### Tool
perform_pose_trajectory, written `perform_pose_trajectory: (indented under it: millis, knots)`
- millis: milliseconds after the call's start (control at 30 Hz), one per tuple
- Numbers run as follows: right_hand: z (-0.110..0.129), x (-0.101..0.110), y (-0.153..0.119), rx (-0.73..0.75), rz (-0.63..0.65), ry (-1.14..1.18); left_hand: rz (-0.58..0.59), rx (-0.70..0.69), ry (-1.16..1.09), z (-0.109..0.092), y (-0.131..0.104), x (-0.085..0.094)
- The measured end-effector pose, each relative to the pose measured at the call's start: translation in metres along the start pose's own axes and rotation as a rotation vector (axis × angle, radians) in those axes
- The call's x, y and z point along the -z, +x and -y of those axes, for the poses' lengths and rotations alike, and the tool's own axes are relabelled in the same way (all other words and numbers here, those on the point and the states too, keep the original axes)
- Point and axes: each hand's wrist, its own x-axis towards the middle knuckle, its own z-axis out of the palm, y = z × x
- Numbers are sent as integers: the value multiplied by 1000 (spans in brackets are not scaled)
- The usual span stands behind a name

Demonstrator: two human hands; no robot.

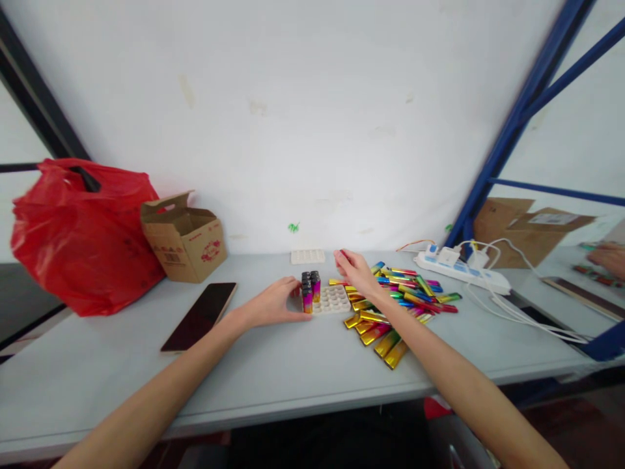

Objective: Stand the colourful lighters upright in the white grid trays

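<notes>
Several lighters (307,296) with black tops and purple-to-orange bodies stand upright at the left end of a white tray with round holes (334,299). Curved round that end, my left hand (276,303) has its thumb on the near side and its fingers on the far side. My right hand (355,270) is raised just beyond the tray's right part, its fingers pinched on a small dark red piece (344,254), mostly hidden. To the right, under my right forearm, lies a loose pile of shiny gold, red, green and blue flat pieces (395,303).
A second white tray (307,256) lies by the wall. On the left are a phone (200,316), an open cardboard box (188,244) and a red plastic bag (92,241). A power strip (461,270) with cables sits right, beside a blue metal frame (508,137); another person's hand (610,258) shows beyond.
</notes>
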Motion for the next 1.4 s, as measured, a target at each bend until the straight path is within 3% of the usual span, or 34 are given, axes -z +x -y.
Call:
perform_pose_trajectory:
  millis: [233,533,667,900,1100,1400]
  knots:
    - [-3,-12,-6,110,-111,-326,7,9,12,-1,0,1]
    - [-2,-16,-11,158,-102,-412,11,-2,14,2,0,-1]
    - [4,-15,-16,178,-17,-380,-1,-9,-2,3,0,-1]
    - [13,-8,-19,489,75,-498,22,-8,-6,1,1,0]
    - [10,-11,-24,360,192,-444,28,-21,-37,4,1,-1]
    - [7,-15,-26,365,254,-435,51,-28,-29,4,2,-1]
